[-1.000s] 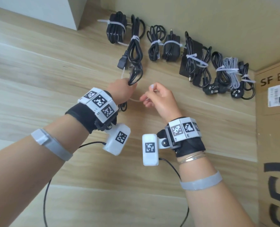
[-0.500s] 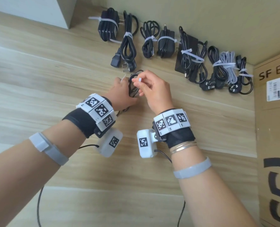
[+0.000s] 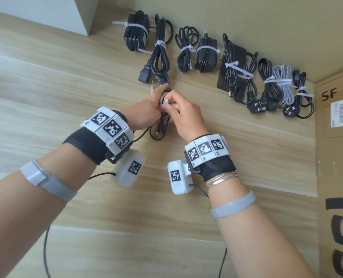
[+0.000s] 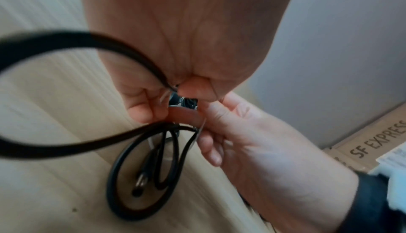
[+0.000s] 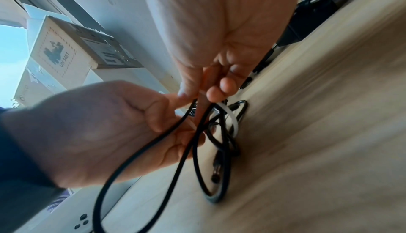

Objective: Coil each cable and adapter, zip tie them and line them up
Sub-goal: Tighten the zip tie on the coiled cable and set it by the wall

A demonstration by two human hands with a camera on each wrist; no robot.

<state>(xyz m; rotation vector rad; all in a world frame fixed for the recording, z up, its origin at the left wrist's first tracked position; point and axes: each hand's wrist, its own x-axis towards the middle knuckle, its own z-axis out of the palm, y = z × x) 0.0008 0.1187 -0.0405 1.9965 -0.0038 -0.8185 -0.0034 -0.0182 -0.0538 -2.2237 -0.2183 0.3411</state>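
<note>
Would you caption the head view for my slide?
Both hands fasten a zip tie around a coiled black cable.

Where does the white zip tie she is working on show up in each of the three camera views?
Head: zip tie is a white tip pinched in the right hand, upper centre.
Left wrist: only a blurred sliver beside the right hand's fingers, centre.
Right wrist: a white band looped round the black cable, centre right.
Shared landmark: the cable's barrel plug.

Light wood-grain table (image 3: 86,81): row of zip-tied black cables & adapters (image 3: 204,55) along far edge by wall; cardboard box (image 3: 339,157) at right; loose black cable coil (image 3: 159,130) mid-table.
</note>
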